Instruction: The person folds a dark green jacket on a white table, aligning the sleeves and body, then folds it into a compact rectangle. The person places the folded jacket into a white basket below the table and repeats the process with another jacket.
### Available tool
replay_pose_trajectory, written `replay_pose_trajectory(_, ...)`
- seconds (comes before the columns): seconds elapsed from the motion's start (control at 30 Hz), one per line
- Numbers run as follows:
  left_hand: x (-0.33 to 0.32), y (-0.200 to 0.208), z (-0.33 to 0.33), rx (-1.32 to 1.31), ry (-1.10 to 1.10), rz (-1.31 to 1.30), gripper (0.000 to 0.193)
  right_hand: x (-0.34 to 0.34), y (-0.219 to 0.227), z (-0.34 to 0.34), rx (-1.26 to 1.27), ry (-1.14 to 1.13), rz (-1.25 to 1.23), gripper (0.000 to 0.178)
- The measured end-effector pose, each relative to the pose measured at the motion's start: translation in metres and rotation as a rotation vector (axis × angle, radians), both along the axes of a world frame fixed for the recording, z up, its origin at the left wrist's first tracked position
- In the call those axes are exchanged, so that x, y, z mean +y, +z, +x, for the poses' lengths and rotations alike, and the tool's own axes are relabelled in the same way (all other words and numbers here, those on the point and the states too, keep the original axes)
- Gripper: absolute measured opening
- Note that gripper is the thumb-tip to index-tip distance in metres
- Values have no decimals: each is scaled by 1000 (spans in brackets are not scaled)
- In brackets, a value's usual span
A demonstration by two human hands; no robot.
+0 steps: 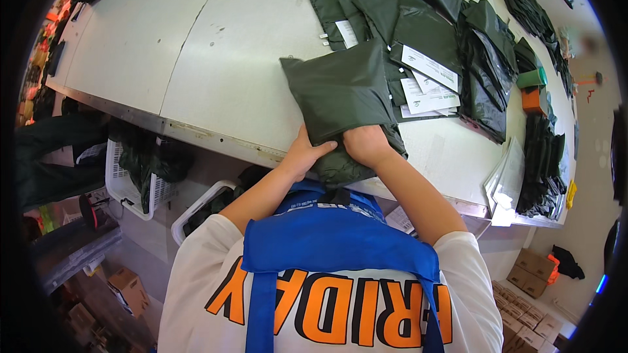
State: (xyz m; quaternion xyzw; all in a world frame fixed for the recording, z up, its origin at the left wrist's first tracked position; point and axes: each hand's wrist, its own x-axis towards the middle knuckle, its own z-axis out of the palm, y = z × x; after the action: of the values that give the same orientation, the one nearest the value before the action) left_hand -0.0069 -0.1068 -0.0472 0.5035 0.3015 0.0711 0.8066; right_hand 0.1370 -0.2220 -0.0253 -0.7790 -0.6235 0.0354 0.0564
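Observation:
A dark green plastic bag (340, 94) lies at the table's near edge, its lower end hanging toward my apron. My left hand (304, 153) grips the bag's lower left side, thumb on top and the other fingers underneath. Curled at the bag's near end, my right hand (366, 145) has its fingertips tucked under the folded dark plastic. What those fingertips touch inside is hidden. Just beyond the bag, several similar dark green bags (425, 29) overlap in a pile. White printed cards (428, 94) rest on that pile, close to my right hand.
The white table (242, 58) has a metal front edge. At right stand stacked dark packages (541, 163), clear plastic sleeves (507, 176) and a green tape roll (531, 78). Below the table, a white basket (121, 179) holds dark bags. Cardboard boxes (530, 271) sit at lower right.

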Motion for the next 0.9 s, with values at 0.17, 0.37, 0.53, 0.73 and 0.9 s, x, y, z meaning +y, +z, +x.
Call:
replay_pose_trajectory(0.17,-7,-6,9,-61,-29,-216,87,14,-8,37,187,-43,220,38)
replay_pose_trajectory(0.37,-7,13,16,-66,-63,-328,84,12,-41,19,334,-317,244,46)
replay_pose_trajectory(0.53,2,0,12,131,-37,-150,77,29,-62,16,209,-341,-6,56)
replay_pose_trajectory(0.73,36,2,5,213,-284,-152,85,65,-8,17,535,-165,-161,62)
replay_pose_trajectory(0.9,36,28,2,226,-204,-115,82,75,-71,-2,487,-276,32,62)
